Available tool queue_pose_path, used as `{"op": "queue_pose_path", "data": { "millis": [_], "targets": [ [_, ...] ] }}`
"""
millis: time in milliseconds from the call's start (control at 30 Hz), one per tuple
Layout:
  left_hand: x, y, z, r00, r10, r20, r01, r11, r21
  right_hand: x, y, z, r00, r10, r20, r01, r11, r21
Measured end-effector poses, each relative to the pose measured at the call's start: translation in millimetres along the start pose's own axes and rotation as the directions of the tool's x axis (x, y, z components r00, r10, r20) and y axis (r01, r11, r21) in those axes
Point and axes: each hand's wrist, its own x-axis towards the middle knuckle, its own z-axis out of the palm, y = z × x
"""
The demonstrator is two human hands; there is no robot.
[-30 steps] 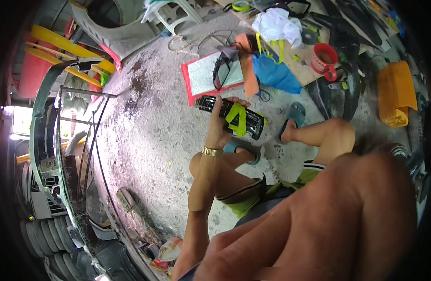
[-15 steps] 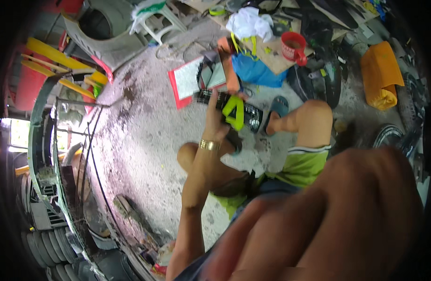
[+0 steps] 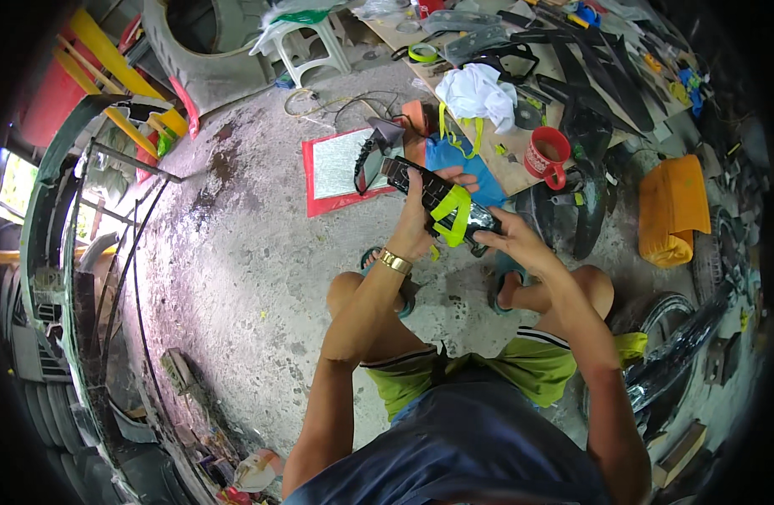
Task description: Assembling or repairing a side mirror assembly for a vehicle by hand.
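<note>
Between my hands is a glossy black plastic part (image 3: 421, 187), long and tilted down to the right, with yellow-green tape (image 3: 454, 212) across its middle. My left hand (image 3: 417, 220) is closed on its left portion, thumb along the near side and fingertips showing past the far side. At the right end, my right hand (image 3: 520, 242) grips it with thumb and fingers. Just beyond the part's left end, a dark, curved piece (image 3: 370, 164) rests on a silver sheet with a red border (image 3: 332, 167). A blue plastic piece (image 3: 479, 172) lies beyond my right hand.
Cardboard (image 3: 509, 160) at the far right bears a white cloth bundle (image 3: 478, 94), a red mug (image 3: 545, 153) and black plastic pieces. A rolled orange-yellow bundle (image 3: 669, 210) sits to the right. White stool (image 3: 307, 50) stands far off; a metal frame (image 3: 67, 252) is at left.
My right hand has come down from close to the camera and now grips the black part's right end. The left hand keeps its hold. The view has shifted.
</note>
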Motion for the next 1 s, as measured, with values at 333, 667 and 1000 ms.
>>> {"op": "queue_pose_path", "data": {
  "millis": [333, 667, 1000],
  "targets": [
    [26.3, -12.7, -10.4, 0.980, 0.022, -0.198, 0.015, 0.983, 0.183, 35.0, 64.2, -27.1, 0.999, -0.024, -0.035, 0.038, 0.865, 0.499],
    [26.0, -20.1, -10.4, 0.976, -0.002, -0.218, 0.035, 0.989, 0.145, 41.2, 96.6, -23.7, 0.996, -0.009, -0.093, 0.060, 0.826, 0.561],
    [36.8, -20.7, -18.4, 0.995, -0.068, -0.075, 0.057, 0.990, -0.133, 39.1, 70.4, -31.3, 0.998, 0.013, 0.059, -0.040, 0.874, 0.484]
  ]
}}
